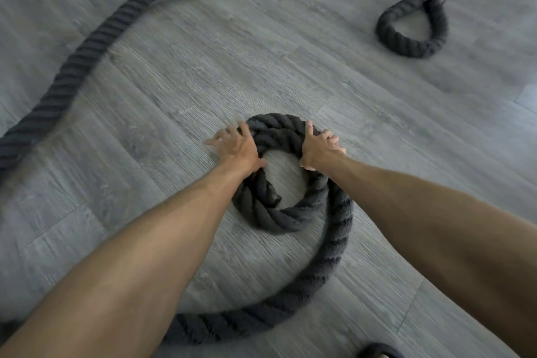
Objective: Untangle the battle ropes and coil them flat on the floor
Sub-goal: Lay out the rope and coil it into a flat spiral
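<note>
A thick dark grey battle rope lies on the grey wood-look floor. Its end is wound into a small flat coil (279, 218) in the middle of the view. My left hand (236, 148) grips the coil's left rim, fingers spread over the outside and thumb inside the ring. My right hand (319, 148) grips the right rim the same way. From the coil the rope sweeps round below my arms (334, 244) and off to the lower left.
A long run of rope (84, 49) snakes from the left edge up to the top middle. A folded rope loop (412, 29) lies at the upper right. A dark rounded object (377, 352) shows at the bottom edge.
</note>
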A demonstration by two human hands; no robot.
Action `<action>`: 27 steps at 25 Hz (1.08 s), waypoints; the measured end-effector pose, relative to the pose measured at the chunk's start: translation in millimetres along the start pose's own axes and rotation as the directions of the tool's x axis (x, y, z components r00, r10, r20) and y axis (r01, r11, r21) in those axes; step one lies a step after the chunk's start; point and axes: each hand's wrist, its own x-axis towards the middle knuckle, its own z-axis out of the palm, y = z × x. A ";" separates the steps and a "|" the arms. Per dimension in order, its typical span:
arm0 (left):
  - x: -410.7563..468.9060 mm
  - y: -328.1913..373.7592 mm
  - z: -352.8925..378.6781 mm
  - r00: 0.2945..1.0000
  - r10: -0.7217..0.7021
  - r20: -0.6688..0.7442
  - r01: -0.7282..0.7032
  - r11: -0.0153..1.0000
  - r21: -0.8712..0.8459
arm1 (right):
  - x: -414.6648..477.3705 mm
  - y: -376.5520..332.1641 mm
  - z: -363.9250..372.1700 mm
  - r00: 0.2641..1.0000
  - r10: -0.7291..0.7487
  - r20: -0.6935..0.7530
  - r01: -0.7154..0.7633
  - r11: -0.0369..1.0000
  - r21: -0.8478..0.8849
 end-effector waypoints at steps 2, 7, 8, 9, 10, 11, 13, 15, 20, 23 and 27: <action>4.2 11.2 -5.5 0.981 0.181 -0.066 -0.179 0.983 0.036 | 5.4 9.0 -1.8 0.991 -0.132 -0.029 0.131 0.990 -0.044; 12.3 30.6 3.7 0.948 0.308 -0.080 -0.310 0.950 -0.022 | 19.4 20.5 0.0 0.874 -0.474 -0.107 0.457 0.877 -0.149; 10.5 31.3 6.9 0.952 0.288 -0.103 -0.291 0.957 -0.011 | 20.9 22.7 1.3 0.870 -0.476 -0.127 0.461 0.878 -0.132; 9.1 31.4 8.3 0.957 0.267 -0.111 -0.269 0.963 -0.005 | 21.4 26.9 4.0 0.888 -0.438 -0.141 0.426 0.898 -0.110; 8.4 29.6 7.4 0.965 0.238 -0.109 -0.240 0.971 -0.006 | 21.3 33.0 7.6 0.927 -0.349 -0.139 0.342 0.937 -0.076; 8.7 26.1 5.6 0.976 0.195 -0.095 -0.198 0.980 -0.022 | 21.3 41.1 11.8 0.970 -0.213 -0.118 0.212 0.977 -0.020; 14.9 17.2 3.7 0.995 0.078 -0.055 -0.082 0.994 -0.066 | 19.9 60.5 19.3 0.998 0.062 -0.034 -0.059 0.996 0.071; 21.3 4.3 5.5 0.999 -0.039 -0.023 0.036 0.995 -0.092 | 16.7 68.0 22.3 0.984 0.179 0.017 -0.180 0.981 0.071; 20.2 -11.8 9.0 0.989 -0.151 0.014 0.151 0.973 -0.173 | 17.8 47.9 5.8 0.956 0.274 0.104 -0.290 0.940 0.182; 15.8 -9.3 5.2 0.996 -0.086 0.003 0.086 0.996 -0.021 | 27.7 39.7 3.2 0.975 0.198 0.099 -0.214 0.960 0.179; 31.7 -3.9 -5.1 0.978 0.208 -0.032 -0.208 0.978 0.013 | 33.0 21.0 -7.1 0.994 -0.097 0.041 0.095 0.994 0.048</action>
